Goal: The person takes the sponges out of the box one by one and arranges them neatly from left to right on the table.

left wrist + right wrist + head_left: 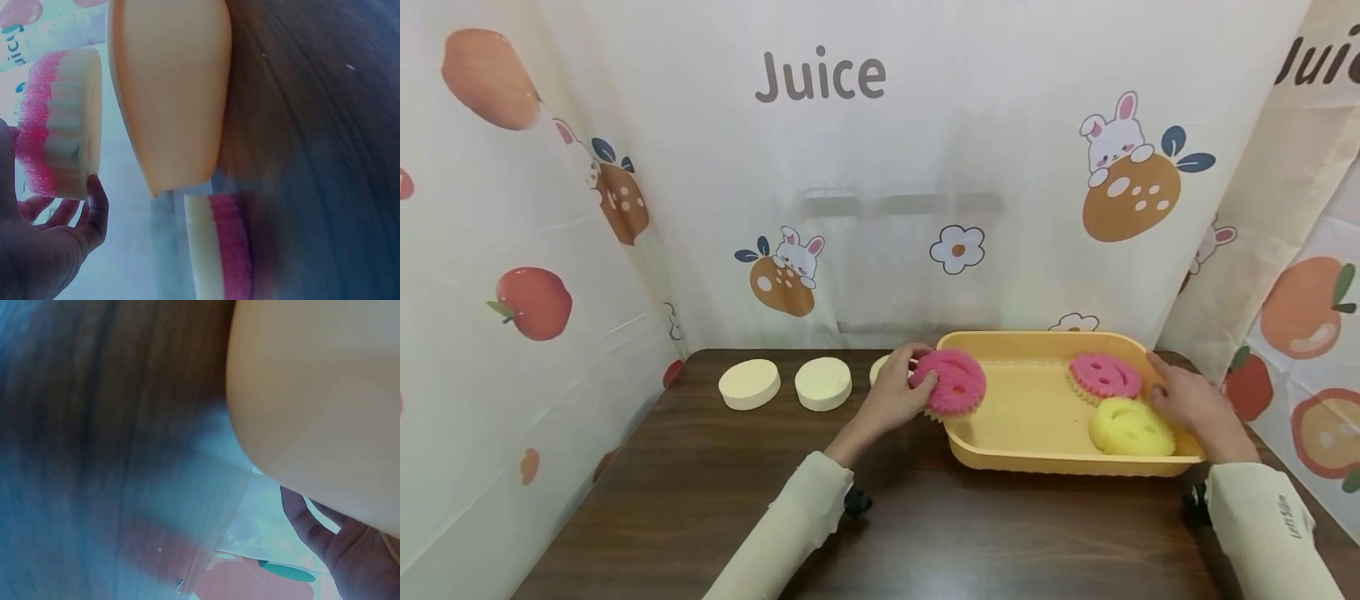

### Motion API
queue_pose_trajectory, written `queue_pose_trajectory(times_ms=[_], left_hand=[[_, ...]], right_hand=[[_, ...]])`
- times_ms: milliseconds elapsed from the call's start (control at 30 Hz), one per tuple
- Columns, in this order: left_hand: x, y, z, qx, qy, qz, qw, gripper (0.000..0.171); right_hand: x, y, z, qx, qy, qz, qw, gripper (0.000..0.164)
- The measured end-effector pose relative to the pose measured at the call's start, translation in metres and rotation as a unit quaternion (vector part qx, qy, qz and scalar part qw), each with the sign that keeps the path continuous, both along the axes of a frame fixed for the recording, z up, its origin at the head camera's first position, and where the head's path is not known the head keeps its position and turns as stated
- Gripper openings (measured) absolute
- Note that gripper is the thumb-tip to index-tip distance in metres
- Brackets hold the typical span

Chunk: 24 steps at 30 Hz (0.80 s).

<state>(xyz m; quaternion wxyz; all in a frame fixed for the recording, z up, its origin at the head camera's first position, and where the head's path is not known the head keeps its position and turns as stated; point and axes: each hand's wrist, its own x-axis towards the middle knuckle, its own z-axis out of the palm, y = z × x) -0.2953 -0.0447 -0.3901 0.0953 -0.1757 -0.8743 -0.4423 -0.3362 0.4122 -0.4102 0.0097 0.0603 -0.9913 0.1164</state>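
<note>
My left hand (897, 390) pinches a round pink smiley-face sponge (953, 383) by its left side, at the left rim of a yellow tray (1018, 417). In the left wrist view this sponge shows a scalloped edge and a cream backing (91, 112), with fingertips against the backing. My right hand (1198, 404) grips the tray's right rim, thumb on the inner side and fingers along the outer wall. Inside the tray, another pink smiley sponge (1105, 375) lies at the right, behind a yellow smiley sponge (1131, 428).
Left of the tray, cream-topped round sponges stand in a row: one at far left (749, 384), one in the middle (823, 383), and one partly hidden behind my left hand (877, 367). Printed curtains (880, 275) enclose the dark wooden table (715, 500) at the back and sides.
</note>
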Motion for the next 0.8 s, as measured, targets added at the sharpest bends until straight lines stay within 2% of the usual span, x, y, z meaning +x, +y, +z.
queue_pose_trajectory(times_ms=[200,367,567,800], left_hand=[[0.002,-0.013,-0.008,0.013,0.005,0.016,0.9998,0.037],[0.006,-0.022,-0.01,0.025,-0.011,0.023,0.9994,0.038],[0.009,-0.028,-0.013,0.04,-0.008,0.032,0.9986,0.037],[0.013,-0.032,-0.013,0.023,-0.018,0.039,0.9988,0.038]], right_hand=[[-0.003,-0.001,-0.001,0.001,0.007,0.006,1.0,0.069],[-0.002,-0.001,-0.001,0.003,0.006,0.006,1.0,0.068],[-0.001,0.0,-0.001,0.005,0.01,0.008,1.0,0.067],[0.001,0.0,0.0,0.004,0.003,0.005,1.0,0.067]])
